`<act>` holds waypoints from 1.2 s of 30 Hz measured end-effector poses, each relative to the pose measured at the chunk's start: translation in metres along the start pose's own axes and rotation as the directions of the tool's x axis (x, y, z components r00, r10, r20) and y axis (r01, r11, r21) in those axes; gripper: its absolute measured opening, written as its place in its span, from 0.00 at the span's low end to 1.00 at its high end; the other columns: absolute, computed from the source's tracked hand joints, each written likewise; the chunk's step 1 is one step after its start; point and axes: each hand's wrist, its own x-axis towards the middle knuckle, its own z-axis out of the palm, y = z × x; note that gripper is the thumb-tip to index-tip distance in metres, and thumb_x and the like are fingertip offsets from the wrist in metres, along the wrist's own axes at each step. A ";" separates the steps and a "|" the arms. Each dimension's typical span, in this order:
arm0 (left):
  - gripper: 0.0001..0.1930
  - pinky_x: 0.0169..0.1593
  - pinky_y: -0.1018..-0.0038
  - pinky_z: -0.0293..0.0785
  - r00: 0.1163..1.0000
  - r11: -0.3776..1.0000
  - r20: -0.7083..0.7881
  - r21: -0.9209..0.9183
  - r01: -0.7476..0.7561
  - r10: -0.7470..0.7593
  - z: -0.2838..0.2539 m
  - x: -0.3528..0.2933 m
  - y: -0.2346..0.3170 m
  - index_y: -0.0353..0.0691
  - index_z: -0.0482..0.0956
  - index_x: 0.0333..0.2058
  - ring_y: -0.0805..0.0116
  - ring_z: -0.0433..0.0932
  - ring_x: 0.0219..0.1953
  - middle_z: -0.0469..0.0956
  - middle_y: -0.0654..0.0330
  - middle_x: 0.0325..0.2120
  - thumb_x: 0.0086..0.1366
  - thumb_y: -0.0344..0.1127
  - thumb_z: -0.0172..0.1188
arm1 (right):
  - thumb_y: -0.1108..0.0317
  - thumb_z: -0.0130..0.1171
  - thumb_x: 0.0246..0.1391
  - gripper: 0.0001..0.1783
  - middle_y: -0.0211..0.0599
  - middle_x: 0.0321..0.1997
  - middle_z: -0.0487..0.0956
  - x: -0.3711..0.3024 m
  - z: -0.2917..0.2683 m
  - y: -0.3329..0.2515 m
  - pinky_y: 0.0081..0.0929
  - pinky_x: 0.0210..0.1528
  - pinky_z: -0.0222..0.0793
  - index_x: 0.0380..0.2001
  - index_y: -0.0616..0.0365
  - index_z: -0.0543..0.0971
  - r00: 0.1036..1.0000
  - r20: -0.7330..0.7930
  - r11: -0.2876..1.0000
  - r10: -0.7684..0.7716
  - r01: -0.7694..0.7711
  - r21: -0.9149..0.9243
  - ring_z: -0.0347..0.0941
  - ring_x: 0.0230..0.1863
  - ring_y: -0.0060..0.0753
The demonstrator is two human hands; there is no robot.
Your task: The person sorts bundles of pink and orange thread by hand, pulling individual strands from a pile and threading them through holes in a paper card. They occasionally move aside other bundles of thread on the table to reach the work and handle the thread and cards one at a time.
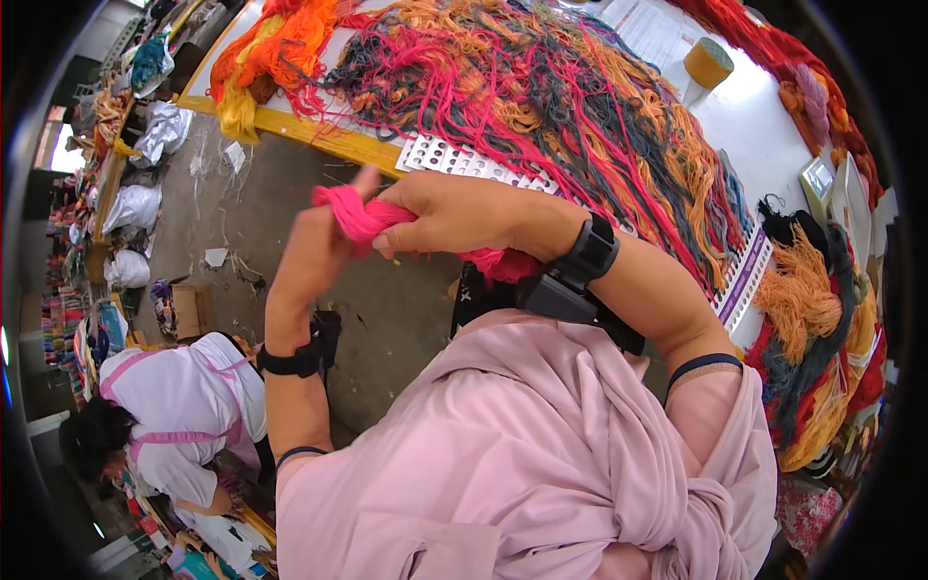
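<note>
Though near the table edge (300,132), right fingers (404,198) around pink yarn (360,222), left fingers (366,182) (grip unclear), room above floor (391,329).

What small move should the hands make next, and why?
Perhaps the right hand should hold firm while the left hand gently draws the pink yarn straight: the right thumb presses on the bundle, the left hand meets its other end, and more pink yarn bunches below.
</note>
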 end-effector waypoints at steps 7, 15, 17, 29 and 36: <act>0.11 0.29 0.78 0.75 0.979 0.809 0.174 -0.557 0.187 -0.107 -0.013 0.002 0.016 0.34 0.78 0.44 0.75 0.79 0.26 0.80 0.60 0.29 0.61 0.24 0.57 | 0.61 0.54 0.63 0.11 0.24 0.23 0.72 -0.036 -0.013 -0.025 0.19 0.27 0.66 0.39 0.59 0.75 0.940 -0.290 0.959 0.182 -0.105 0.262 0.66 0.24 0.17; 0.15 0.26 0.80 0.70 0.920 0.328 -0.372 -0.860 -0.392 0.125 -0.082 0.009 0.069 0.32 0.75 0.41 0.76 0.70 0.21 0.73 0.63 0.23 0.58 0.32 0.66 | 0.55 0.63 0.55 0.35 0.53 0.48 0.75 -0.084 -0.005 -0.039 0.45 0.54 0.65 0.60 0.63 0.65 0.785 -0.440 0.775 -0.436 0.079 -0.627 0.71 0.52 0.53; 0.13 0.27 0.81 0.64 0.809 0.325 -0.512 -0.742 -0.586 0.288 -0.079 0.032 0.124 0.31 0.74 0.37 0.77 0.67 0.24 0.70 0.62 0.28 0.55 0.29 0.65 | 0.56 0.70 0.46 0.45 0.54 0.55 0.70 -0.077 -0.012 -0.060 0.46 0.58 0.60 0.63 0.63 0.61 0.545 -0.503 0.693 -0.671 0.218 -0.687 0.65 0.56 0.56; 0.10 0.36 0.77 0.74 0.197 0.494 0.486 -0.869 0.011 0.851 0.091 0.048 0.334 0.30 0.76 0.42 0.75 0.79 0.32 0.80 0.60 0.27 0.71 0.32 0.52 | 0.65 0.55 0.62 0.11 0.33 0.31 0.79 -0.319 -0.028 -0.194 0.23 0.29 0.74 0.42 0.61 0.77 0.212 -0.939 0.836 -0.270 0.535 -0.120 0.75 0.28 0.22; 0.25 0.54 0.67 0.72 0.055 0.451 0.498 -0.823 0.345 0.866 0.218 0.006 0.368 0.30 0.62 0.60 0.62 0.76 0.50 0.72 0.48 0.52 0.70 0.38 0.55 | 0.66 0.57 0.60 0.13 0.38 0.34 0.79 -0.561 -0.086 -0.168 0.25 0.36 0.75 0.43 0.64 0.75 -0.352 -0.931 0.964 -0.096 0.199 -0.175 0.76 0.33 0.28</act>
